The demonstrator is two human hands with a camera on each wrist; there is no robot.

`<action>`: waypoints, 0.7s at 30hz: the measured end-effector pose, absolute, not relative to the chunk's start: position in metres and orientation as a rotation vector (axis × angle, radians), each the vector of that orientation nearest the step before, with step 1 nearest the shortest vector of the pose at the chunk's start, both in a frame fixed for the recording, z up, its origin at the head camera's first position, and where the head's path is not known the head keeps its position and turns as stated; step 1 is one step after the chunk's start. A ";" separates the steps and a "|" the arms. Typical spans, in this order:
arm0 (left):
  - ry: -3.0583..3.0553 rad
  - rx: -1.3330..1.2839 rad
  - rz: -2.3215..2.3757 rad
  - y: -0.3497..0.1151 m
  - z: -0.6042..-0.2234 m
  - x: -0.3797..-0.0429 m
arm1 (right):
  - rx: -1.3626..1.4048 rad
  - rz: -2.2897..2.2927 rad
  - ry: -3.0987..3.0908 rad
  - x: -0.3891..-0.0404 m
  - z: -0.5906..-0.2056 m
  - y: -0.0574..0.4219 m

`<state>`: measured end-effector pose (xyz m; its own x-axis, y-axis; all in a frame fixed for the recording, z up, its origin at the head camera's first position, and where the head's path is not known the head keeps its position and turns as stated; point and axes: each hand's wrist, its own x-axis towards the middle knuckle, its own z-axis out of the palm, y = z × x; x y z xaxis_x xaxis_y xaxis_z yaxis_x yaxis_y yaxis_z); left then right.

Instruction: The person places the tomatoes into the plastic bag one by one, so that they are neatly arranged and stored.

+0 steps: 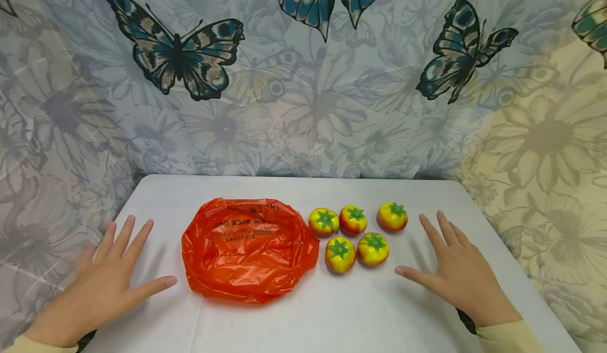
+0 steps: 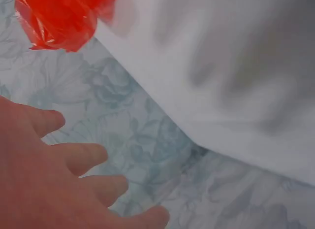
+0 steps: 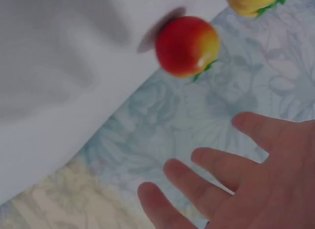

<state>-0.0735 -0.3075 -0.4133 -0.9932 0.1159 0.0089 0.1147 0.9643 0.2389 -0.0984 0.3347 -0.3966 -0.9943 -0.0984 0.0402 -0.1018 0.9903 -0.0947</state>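
Observation:
On the white table a red plastic bag (image 1: 248,268) with dark print lies spread out, left of the middle. To its right sit several red-and-yellow tomato-like fruits (image 1: 340,258) with green leafy tops; one fruit (image 1: 392,218) stands a little apart, nearest the right hand. The left hand (image 1: 111,279) hovers left of the bag, fingers spread, holding nothing. The right hand (image 1: 460,274) hovers to the right of the fruits, its fingers spread too and touching nothing. In the right wrist view one fruit (image 3: 184,47) shows beyond the fingertips; the left wrist view shows part of the bag (image 2: 64,19).
The white table (image 1: 355,316) has rounded far corners. Behind it and at both sides hangs a floral cloth (image 1: 322,110) with large printed butterflies (image 1: 177,52).

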 end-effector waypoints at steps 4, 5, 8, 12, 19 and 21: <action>3.058 0.197 0.446 -0.293 -0.410 -0.082 | 0.253 0.176 -3.049 -0.103 -0.393 0.316; 3.053 0.204 0.456 -0.288 -0.409 -0.085 | 0.277 0.183 -3.042 -0.105 -0.393 0.311; 3.034 0.225 0.503 -0.274 -0.404 -0.095 | 0.342 0.210 -3.030 -0.108 -0.393 0.300; 2.977 0.175 0.632 -0.258 -0.395 -0.108 | 0.381 0.247 -3.034 -0.112 -0.395 0.288; 2.904 0.063 0.762 -0.240 -0.384 -0.124 | 0.427 0.254 -3.031 -0.118 -0.400 0.272; 2.894 0.036 0.775 -0.236 -0.383 -0.126 | 0.432 0.269 -3.038 -0.119 -0.402 0.268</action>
<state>-0.1257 -0.2365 -0.3829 -0.9892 0.0607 -0.1333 -0.0140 0.8666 0.4988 -0.1190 0.2679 -0.4015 -0.9588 -0.2710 0.0850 -0.2818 0.9455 -0.1633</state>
